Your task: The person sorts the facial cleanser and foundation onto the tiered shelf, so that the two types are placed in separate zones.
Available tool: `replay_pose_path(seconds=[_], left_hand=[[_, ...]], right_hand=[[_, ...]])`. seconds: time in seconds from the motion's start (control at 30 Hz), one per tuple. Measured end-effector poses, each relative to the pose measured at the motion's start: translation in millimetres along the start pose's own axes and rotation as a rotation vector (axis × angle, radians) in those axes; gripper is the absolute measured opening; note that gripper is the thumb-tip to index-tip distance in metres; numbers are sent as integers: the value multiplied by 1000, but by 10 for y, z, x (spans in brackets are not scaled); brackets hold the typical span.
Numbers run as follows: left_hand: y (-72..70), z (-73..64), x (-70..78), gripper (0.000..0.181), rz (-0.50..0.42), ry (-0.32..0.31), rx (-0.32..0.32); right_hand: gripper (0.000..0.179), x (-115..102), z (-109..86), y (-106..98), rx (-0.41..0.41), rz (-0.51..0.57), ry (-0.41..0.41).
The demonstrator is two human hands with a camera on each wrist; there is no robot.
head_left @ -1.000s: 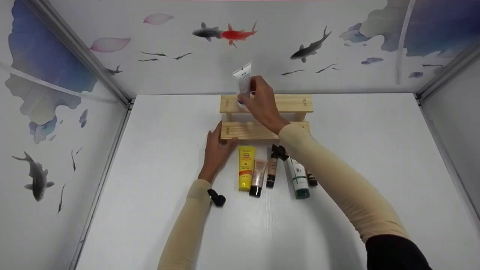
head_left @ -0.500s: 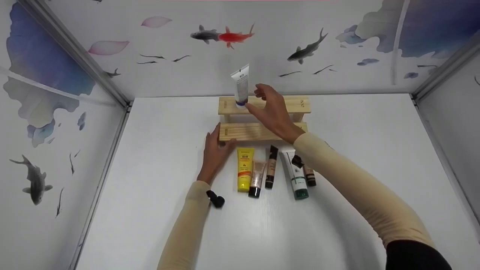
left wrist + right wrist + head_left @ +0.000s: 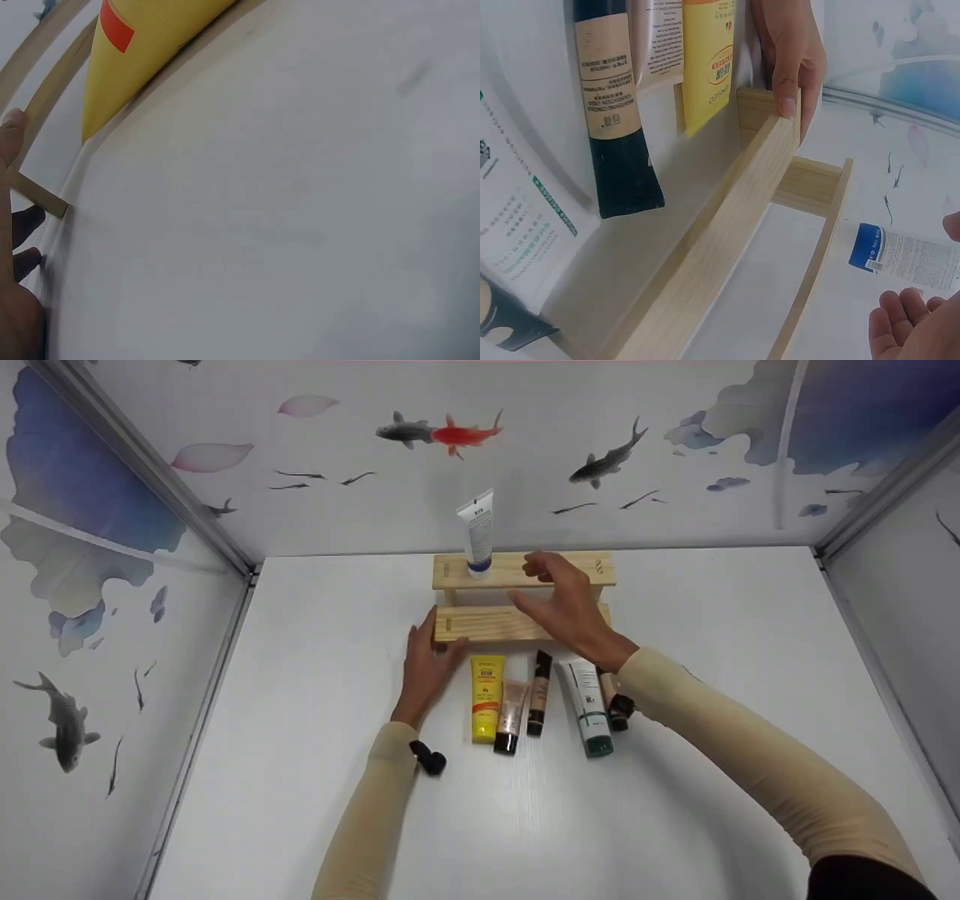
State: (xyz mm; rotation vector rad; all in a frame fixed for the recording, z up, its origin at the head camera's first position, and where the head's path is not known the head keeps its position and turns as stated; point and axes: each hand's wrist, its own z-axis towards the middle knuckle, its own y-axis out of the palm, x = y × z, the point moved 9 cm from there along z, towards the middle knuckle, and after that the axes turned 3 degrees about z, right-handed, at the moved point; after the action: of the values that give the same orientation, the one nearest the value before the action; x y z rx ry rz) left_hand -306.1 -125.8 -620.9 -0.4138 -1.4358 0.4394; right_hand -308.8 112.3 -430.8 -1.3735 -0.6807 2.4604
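Observation:
A two-step wooden rack (image 3: pixel 517 622) stands at the back of the white table. At its lower step's left end, my left hand (image 3: pixel 427 667) grips the wood, thumb in front, as the right wrist view also shows. On the upper step a white squeeze tube (image 3: pixel 478 536) stands upright on its blue-banded cap, near the left end. My right hand (image 3: pixel 566 604) hovers over the rack to the right of that tube, apart from it. Its fingers are loosely bent around nothing. In the left wrist view, the left hand (image 3: pixel 15 262) shows only at the edge.
In front of the rack lie a yellow tube (image 3: pixel 488 697), a pinkish tube with a black cap (image 3: pixel 511 716), a slim foundation tube (image 3: pixel 538 694) and a white tube with a green cap (image 3: pixel 587 709). A small dark-capped tube (image 3: pixel 611 690) is partly hidden by the right wrist.
My right hand has let go of the white squeeze tube and moved right and down from it. The tube stays standing on the upper step. My left hand keeps its grip on the rack.

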Motion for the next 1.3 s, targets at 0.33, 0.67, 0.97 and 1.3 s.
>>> replay_pose_path(seconds=[0.33, 0.67, 0.97, 1.3], left_hand=[[9, 7, -35, 100, -1, -30, -12], [11, 28, 3, 98, -5, 0, -10], [-12, 22, -42, 100, -16, -63, -2], [12, 6, -57, 103, -30, -91, -18]], right_hand=[[56, 180, -406, -121, -53, -12, 98], [51, 375, -813, -304, -51, -25, 163], [56, 535, -1170, -436, -40, -29, 249], [50, 637, -1585, -472, -28, -26, 330]])
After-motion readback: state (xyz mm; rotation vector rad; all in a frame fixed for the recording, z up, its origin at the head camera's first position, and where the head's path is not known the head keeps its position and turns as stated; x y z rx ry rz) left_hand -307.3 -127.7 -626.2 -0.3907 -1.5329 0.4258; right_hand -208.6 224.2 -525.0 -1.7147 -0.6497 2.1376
